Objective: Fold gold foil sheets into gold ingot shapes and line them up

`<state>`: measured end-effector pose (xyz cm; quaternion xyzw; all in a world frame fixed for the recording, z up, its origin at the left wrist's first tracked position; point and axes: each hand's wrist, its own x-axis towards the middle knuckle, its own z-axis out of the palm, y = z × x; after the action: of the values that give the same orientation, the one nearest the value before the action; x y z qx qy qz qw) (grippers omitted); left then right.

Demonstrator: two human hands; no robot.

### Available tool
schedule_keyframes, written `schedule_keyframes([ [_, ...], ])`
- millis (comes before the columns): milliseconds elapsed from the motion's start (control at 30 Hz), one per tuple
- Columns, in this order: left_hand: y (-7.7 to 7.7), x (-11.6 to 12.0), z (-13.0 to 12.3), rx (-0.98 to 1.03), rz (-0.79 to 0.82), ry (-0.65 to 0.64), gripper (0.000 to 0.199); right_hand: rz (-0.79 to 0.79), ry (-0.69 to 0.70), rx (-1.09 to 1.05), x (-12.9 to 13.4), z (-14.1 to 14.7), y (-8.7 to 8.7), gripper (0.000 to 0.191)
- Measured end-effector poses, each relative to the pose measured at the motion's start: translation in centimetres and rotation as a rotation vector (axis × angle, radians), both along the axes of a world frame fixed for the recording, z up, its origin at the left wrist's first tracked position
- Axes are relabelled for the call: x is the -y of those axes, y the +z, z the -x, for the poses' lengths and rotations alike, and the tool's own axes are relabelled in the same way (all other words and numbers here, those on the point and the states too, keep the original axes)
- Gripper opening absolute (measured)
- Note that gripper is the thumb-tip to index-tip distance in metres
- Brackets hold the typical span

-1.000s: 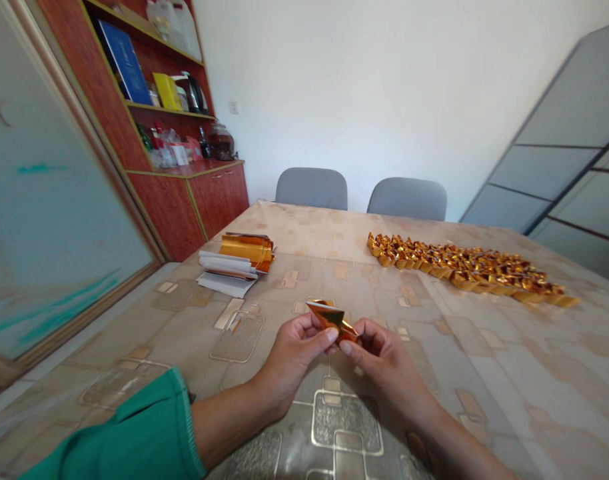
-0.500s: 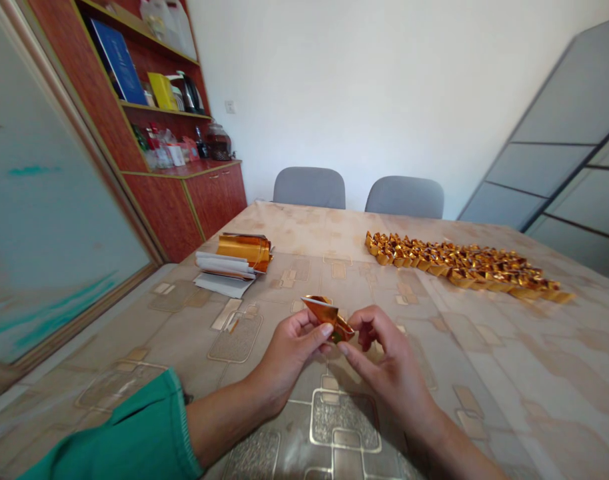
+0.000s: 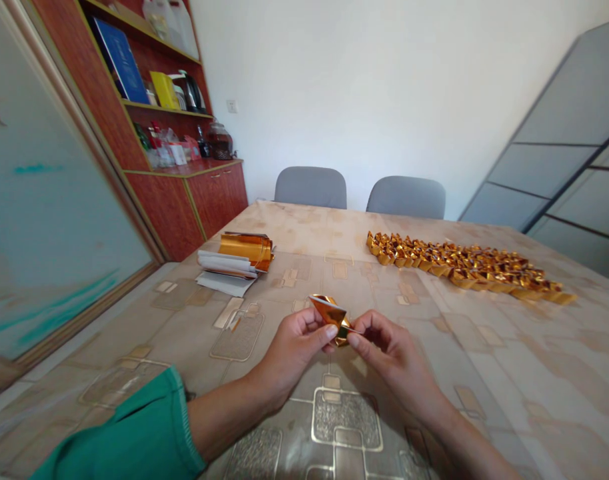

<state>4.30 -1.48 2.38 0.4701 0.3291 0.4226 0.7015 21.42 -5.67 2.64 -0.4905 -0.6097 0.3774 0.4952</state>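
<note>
Between my hands, above the near part of the table, is a folded piece of gold foil paper with a pointed flap on its left side. My left hand grips it from the left, thumb pressed on the front. The right-hand corner of the paper is pinched between the thumb and fingers of my right hand. Some of the fingertips are hidden behind the paper. At the far right lie rows of folded gold foil pieces. A stack of gold and white paper sheets lies to the left.
A patterned cover lies over the table. Two grey chairs stand at its far side against a white wall. On the left are a red-brown cabinet with loaded shelves and a glass panel.
My right thumb and fingers have closed on the paper's right corner, where they were looser before. The gold paper has shifted slightly to the right and turned a little.
</note>
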Motion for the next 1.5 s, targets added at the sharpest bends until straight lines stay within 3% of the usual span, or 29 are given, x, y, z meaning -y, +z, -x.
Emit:
schedule_keyframes([
  [133, -0.5, 0.0, 0.1, 0.072, 0.108, -0.027, 0.032, 0.132, 0.028, -0.235, -0.1, 0.6, -0.5, 0.038],
  [267, -0.7, 0.0, 0.1, 0.066, 0.115, -0.015, 0.033, 0.241, 0.038, -0.279, -0.1, 1.1, -0.7, 0.042],
  [433, -0.5, -0.1, 0.0, 0.019, 0.051, -0.023, 0.029, 0.184, 0.009, -0.300, -0.1, 1.2, -0.7, 0.040],
  [633, -0.5, -0.2, 0.0, 0.096, 0.158, -0.035, 0.037, 0.284, 0.062, -0.312, -0.2, 1.4, -1.7, 0.040],
  [867, -1.0, -0.2, -0.1, 0.086, 0.263, -0.015, 0.039, 0.182, 0.025, -0.195, -0.3, 1.7, -2.7, 0.032],
  [1067, -0.9, -0.6, 0.0, 0.103, 0.269, -0.022, 0.039, 0.234, 0.050, -0.318, -0.2, 1.6, -3.1, 0.029],
  [1233, -0.8, -0.6, 0.1, 0.098, 0.300, -0.009, 0.043, 0.172, 0.007, -0.286, -0.3, 1.3, -3.0, 0.032],
  [1500, -1.1, -0.3, -0.2, 0.074, 0.184, -0.015, 0.037, 0.233, 0.086, -0.341, -0.3, 1.5, -2.6, 0.030],
])
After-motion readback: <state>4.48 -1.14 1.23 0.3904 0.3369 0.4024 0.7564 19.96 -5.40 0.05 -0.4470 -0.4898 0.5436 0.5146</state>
